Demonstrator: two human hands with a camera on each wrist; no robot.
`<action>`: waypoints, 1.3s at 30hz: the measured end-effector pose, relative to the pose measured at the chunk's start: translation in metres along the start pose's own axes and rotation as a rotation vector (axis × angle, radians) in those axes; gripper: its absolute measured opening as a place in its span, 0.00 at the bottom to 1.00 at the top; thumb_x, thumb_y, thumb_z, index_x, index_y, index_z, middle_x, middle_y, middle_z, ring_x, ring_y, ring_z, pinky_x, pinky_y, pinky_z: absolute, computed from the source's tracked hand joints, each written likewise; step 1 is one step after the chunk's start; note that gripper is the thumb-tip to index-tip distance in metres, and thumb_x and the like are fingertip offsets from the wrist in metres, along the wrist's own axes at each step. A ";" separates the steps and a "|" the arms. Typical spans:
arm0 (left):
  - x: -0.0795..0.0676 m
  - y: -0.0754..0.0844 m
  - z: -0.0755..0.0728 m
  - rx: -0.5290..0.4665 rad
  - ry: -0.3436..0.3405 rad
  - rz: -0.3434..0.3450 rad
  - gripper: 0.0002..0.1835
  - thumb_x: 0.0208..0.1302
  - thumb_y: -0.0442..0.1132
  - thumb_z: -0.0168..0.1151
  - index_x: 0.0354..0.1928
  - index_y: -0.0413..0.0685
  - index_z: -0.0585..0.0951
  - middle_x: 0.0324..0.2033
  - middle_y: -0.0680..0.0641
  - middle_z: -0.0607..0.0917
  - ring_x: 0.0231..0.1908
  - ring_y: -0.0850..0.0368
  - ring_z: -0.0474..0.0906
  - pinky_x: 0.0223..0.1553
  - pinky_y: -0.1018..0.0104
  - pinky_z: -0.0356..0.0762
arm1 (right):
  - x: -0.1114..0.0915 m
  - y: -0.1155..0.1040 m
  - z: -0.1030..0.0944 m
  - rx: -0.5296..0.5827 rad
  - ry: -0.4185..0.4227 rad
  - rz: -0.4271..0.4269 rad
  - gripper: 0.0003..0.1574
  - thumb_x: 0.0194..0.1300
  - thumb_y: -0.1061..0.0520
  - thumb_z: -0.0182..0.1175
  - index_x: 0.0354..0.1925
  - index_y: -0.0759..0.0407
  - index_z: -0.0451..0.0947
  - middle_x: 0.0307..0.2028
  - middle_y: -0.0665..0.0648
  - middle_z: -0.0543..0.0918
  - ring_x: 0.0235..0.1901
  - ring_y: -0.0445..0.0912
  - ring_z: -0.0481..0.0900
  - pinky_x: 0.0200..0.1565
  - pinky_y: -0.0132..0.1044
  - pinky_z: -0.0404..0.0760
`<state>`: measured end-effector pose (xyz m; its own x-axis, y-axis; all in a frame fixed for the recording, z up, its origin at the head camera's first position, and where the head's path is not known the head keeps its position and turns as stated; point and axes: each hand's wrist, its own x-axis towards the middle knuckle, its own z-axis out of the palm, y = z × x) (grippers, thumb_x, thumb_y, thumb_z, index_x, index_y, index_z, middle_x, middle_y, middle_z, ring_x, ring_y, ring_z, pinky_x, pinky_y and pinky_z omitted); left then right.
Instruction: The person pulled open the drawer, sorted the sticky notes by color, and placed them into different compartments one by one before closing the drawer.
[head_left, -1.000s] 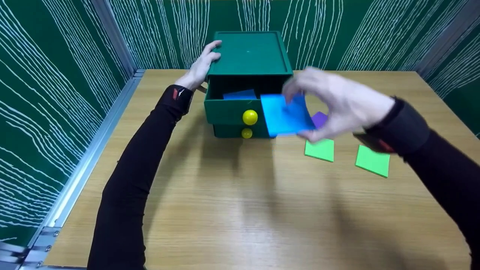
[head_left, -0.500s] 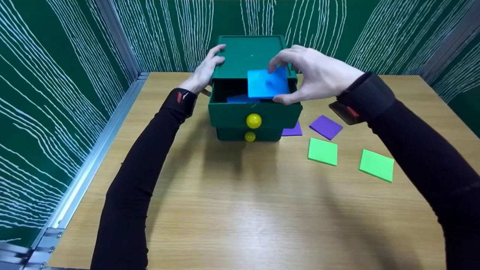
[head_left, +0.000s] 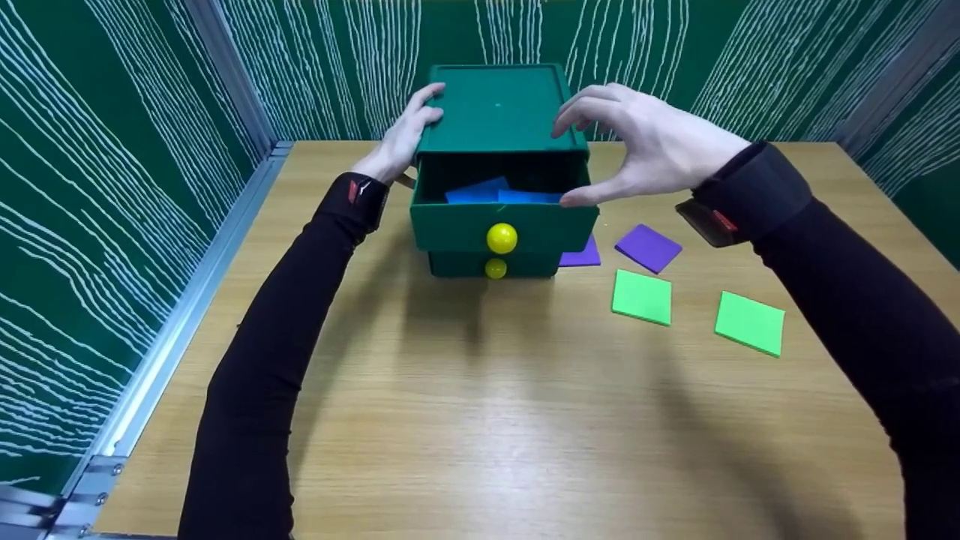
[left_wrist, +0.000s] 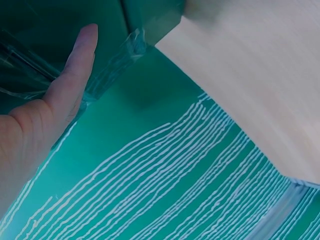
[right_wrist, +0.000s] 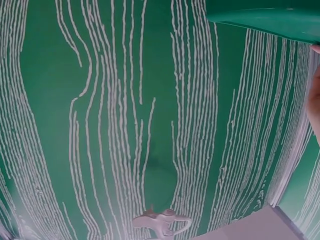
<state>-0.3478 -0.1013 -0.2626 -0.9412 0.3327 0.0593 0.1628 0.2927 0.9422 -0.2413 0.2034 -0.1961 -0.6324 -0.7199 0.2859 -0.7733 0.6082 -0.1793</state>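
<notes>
A green two-drawer box (head_left: 499, 105) stands at the back of the table in the head view, its upper drawer (head_left: 457, 226) pulled out. Inside that drawer lie a blue square (head_left: 472, 191) and a second blue square (head_left: 529, 197), both partly hidden by the drawer front. My left hand (head_left: 397, 142) rests against the box's left side; one finger (left_wrist: 75, 70) looks straight in the left wrist view. Over the drawer's right edge hovers my right hand (head_left: 649, 142), thumb and fingers spread apart with nothing between them.
Right of the box, a purple square (head_left: 649, 247) and another purple square (head_left: 581, 253) lie on the wooden table (head_left: 480, 420). Nearer are a green square (head_left: 642, 297) and another green square (head_left: 750, 323). Yellow knobs project from both drawer fronts. White-streaked green walls (right_wrist: 150, 110) surround the table.
My right hand carried a blue square leftward over the upper drawer and let it go; it now lies inside beside the other blue one. My left hand stayed against the box.
</notes>
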 end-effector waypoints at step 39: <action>0.001 0.003 0.000 -0.007 0.001 -0.016 0.32 0.74 0.46 0.35 0.79 0.60 0.49 0.80 0.48 0.44 0.77 0.51 0.47 0.76 0.56 0.47 | -0.084 0.067 0.056 0.013 -0.173 0.253 0.41 0.53 0.36 0.73 0.58 0.54 0.74 0.54 0.58 0.79 0.58 0.54 0.73 0.53 0.54 0.77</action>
<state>-0.3482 -0.0997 -0.2602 -0.9438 0.3274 0.0447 0.1460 0.2917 0.9453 -0.2422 0.2860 -0.2852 -0.8026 -0.5928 0.0657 -0.5897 0.7721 -0.2369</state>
